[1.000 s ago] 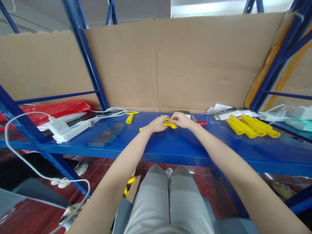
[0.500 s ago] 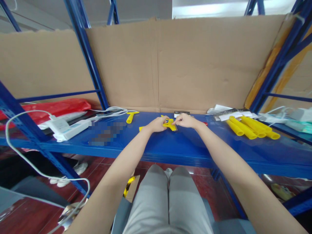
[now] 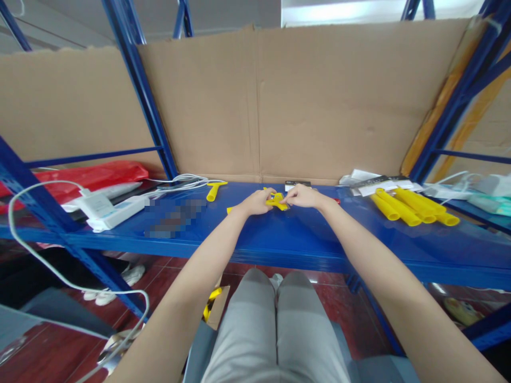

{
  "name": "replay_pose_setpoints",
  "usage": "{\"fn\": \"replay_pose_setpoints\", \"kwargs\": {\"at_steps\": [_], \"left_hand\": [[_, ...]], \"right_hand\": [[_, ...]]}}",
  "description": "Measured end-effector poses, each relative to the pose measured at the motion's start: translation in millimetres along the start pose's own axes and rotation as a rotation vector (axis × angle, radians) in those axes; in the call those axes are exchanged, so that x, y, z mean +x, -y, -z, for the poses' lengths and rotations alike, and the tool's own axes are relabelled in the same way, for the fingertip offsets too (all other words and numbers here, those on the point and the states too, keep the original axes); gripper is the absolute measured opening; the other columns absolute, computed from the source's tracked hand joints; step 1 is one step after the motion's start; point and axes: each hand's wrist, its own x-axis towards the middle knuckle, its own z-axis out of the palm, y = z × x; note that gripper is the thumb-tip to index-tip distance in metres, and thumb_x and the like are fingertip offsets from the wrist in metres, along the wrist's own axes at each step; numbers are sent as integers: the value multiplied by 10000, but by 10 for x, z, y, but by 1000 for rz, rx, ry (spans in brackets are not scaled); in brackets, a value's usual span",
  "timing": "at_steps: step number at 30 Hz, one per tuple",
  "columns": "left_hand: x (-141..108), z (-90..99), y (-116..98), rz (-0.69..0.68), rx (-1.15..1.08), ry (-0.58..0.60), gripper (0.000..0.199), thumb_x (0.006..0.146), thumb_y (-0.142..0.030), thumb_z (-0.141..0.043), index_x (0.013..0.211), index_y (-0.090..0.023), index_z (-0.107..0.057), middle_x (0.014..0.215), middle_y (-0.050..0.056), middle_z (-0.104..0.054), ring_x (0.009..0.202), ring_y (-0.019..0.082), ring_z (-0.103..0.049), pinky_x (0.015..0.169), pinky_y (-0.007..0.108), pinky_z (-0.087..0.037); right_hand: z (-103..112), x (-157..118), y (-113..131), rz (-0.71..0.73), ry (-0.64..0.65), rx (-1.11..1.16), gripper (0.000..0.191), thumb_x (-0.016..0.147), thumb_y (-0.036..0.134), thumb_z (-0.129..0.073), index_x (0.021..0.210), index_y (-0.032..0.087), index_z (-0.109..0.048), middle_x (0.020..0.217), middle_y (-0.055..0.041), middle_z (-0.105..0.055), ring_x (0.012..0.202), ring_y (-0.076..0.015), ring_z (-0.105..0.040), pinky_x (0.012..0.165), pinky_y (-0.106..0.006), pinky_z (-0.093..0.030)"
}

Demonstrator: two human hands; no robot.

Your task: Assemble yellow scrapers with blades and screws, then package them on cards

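Over the middle of the blue shelf, my left hand [image 3: 257, 201] is closed round a yellow plastic scraper [image 3: 276, 201]. It has a flared head, and part of it is hidden by the fingers. My right hand [image 3: 303, 196] has its fingers curled, with thumb and index finger pinching at the scraper's right end. Whether a blade sits in that end is too small to tell. Another yellow T-shaped scraper [image 3: 215, 191] lies to the left of my hands. Behind my right hand is a small black-and-white packet [image 3: 293, 185].
Several yellow tubes [image 3: 413, 208] lie at the right beside flat packets [image 3: 373, 184]. A white power strip [image 3: 117, 214], coiled cable [image 3: 191, 182] and red bag [image 3: 107, 173] are at the left. A cardboard sheet [image 3: 303, 101] stands behind; blue posts [image 3: 149, 101] flank it.
Both hands stay at almost the same place. The scraper's head is turned slightly between the fingers, and the view has shifted a little.
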Motion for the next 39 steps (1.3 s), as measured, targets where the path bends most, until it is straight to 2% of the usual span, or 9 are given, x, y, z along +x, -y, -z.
{"fn": "replay_pose_setpoints", "kwargs": {"at_steps": [3,7,10,14,17,21,25,28,39], "left_hand": [[4,-1,0,-5,-17,-4,436,744,-150,-629,1178,-143,-579,1113,111,-698,1009,238,-664,830,301,-506],[6,-6,0,-3,-30,-10,449,748,-134,-618,1193,-168,-568,1127,80,-700,1020,217,-664,860,295,-506],[7,-17,-1,-11,-5,-23,455,755,-133,-615,1204,-175,-558,1143,73,-695,1032,213,-660,875,295,-506],[19,-42,-19,-19,85,-46,464,782,-148,-612,1239,-177,-537,1164,83,-687,1055,224,-654,903,319,-502],[21,-59,-57,-52,161,-63,481,809,-162,-602,1281,-183,-512,1211,88,-667,1113,234,-630,946,339,-486],[0,-64,-139,-89,254,-46,509,851,-153,-549,1352,-211,-476,1291,83,-624,1162,226,-606,975,342,-472],[-18,-58,-209,-139,308,2,553,868,-101,-477,1395,-267,-470,1306,57,-612,1183,208,-590,1004,354,-458],[-18,-53,-237,-147,314,30,581,875,-80,-449,1404,-318,-473,1312,46,-606,1187,202,-587,1014,367,-455],[-37,3,-324,3,246,-19,563,879,-63,-437,1347,-351,-558,1375,65,-566,1217,280,-572,1031,439,-427]], "right_hand": [[-2,-4,3,-3,-13,7,266,725,241,-519,611,118,-726,568,-1,-616,542,-104,-469,537,-230,-343],[-16,9,-20,-15,-172,25,325,755,125,-503,944,132,-767,788,-33,-719,660,-122,-564,625,-222,-424],[-49,27,-19,-174,-304,110,370,806,125,-547,1149,104,-683,946,-102,-722,659,-128,-596,622,-237,-469],[-126,33,3,-391,-170,483,476,863,196,-598,1316,97,-496,777,-88,-692,504,-131,-581,504,-264,-497],[-179,41,-7,-377,-77,741,426,851,193,-644,1246,136,-494,634,-13,-636,470,-122,-573,481,-246,-507],[-188,61,-35,-394,-126,870,281,833,93,-625,1092,148,-532,610,13,-615,453,-102,-550,441,-211,-480],[-150,57,-24,-447,-190,899,161,848,22,-548,953,145,-545,594,12,-606,414,-90,-527,419,-207,-467],[-139,50,-11,-483,-218,903,198,844,16,-553,990,149,-538,572,20,-604,406,-88,-523,416,-201,-464],[-144,66,-13,-426,-273,942,210,820,31,-578,969,170,-529,591,19,-604,457,-107,-549,456,-223,-484]]}}
